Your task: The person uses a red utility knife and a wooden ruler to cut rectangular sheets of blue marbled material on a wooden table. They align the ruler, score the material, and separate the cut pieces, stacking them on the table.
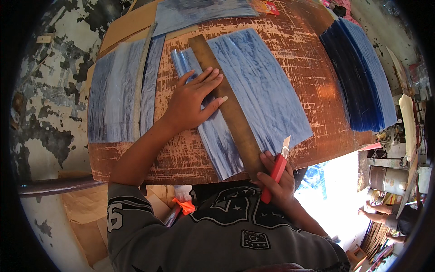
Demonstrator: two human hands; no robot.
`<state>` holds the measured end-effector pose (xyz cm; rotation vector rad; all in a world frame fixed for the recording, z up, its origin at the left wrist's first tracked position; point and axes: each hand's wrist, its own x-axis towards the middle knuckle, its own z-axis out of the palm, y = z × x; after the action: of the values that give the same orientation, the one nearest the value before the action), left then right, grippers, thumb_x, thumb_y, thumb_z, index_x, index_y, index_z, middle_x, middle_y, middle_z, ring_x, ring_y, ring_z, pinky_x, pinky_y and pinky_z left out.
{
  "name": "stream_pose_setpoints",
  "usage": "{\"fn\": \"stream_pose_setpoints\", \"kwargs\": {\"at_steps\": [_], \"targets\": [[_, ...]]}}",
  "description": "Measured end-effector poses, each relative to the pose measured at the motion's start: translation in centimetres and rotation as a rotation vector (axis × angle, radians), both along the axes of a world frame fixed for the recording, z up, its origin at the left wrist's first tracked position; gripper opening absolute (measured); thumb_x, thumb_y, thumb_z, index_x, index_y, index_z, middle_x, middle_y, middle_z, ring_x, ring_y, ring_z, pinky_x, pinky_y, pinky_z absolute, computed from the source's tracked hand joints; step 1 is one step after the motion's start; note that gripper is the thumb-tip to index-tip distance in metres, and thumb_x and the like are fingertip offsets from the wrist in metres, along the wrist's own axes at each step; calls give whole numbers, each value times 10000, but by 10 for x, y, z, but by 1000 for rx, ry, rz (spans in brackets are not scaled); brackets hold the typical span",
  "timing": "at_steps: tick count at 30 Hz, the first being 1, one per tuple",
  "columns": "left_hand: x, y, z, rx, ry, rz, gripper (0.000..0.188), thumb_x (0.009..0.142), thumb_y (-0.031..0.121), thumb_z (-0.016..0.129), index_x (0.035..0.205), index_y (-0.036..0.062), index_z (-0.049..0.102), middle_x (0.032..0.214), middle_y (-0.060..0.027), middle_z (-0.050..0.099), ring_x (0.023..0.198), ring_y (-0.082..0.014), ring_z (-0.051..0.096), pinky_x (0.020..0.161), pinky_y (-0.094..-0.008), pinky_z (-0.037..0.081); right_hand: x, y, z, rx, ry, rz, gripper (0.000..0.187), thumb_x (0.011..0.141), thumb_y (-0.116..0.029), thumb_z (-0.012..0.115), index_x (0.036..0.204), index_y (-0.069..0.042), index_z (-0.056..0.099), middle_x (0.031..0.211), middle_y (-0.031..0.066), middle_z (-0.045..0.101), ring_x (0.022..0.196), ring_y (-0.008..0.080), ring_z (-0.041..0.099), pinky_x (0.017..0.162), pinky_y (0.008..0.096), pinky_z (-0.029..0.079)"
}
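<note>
A brown wooden straightedge (236,119) lies slantwise over a blue streaked sheet (263,84) on the worn table. My left hand (192,99) presses flat on the straightedge and the sheet's left part, its fingers spread. In my right hand (283,185) is a red utility knife (274,178), its blade pointing up and away, over the sheet's near right corner. The fingers of that hand also touch the near end of the straightedge. Along the sheet's far left edge, the material looks curled or folded.
A thick stack of dark blue sheets (358,77) stands at the table's right. More blue sheets (115,95) lie on the left, beside a narrow grey strip (144,84), and at the far edge (204,16). Another person's legs (378,214) show at the lower right.
</note>
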<state>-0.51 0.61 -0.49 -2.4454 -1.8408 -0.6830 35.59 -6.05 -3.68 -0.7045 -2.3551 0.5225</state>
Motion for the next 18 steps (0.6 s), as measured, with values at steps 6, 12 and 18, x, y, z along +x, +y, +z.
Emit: {"fn": "stream_pose_setpoints", "kwargs": {"at_steps": [6, 12, 18], "targets": [[1, -1, 1, 9, -10, 8, 541, 1052, 347, 669, 1512, 67, 620, 1568, -155, 602, 1520, -289, 497, 1268, -520, 299, 2, -1, 0, -14, 1, -13, 338, 872, -135, 827, 1192, -195, 739, 1438, 204, 694, 1371, 392, 639, 1100, 532, 496], [4, -2, 1, 22, -37, 12, 491, 1050, 307, 678, 1479, 70, 653, 1544, -147, 627, 1507, -297, 512, 1264, -524, 306, 11, -9, -12, -156, 4, -45, 462, 947, -212, 797, 1380, -81, 703, 1463, 179, 684, 1454, 374, 542, 1165, 487, 438], [2, 3, -2, 46, -22, 17, 475, 1063, 355, 670, 1445, 72, 682, 1527, -124, 647, 1499, -263, 522, 1261, -513, 318, 15, -9, -24, -132, 41, -78, 485, 933, -189, 825, 1382, -45, 712, 1489, 206, 653, 1386, 387, 564, 1141, 506, 440]]}}
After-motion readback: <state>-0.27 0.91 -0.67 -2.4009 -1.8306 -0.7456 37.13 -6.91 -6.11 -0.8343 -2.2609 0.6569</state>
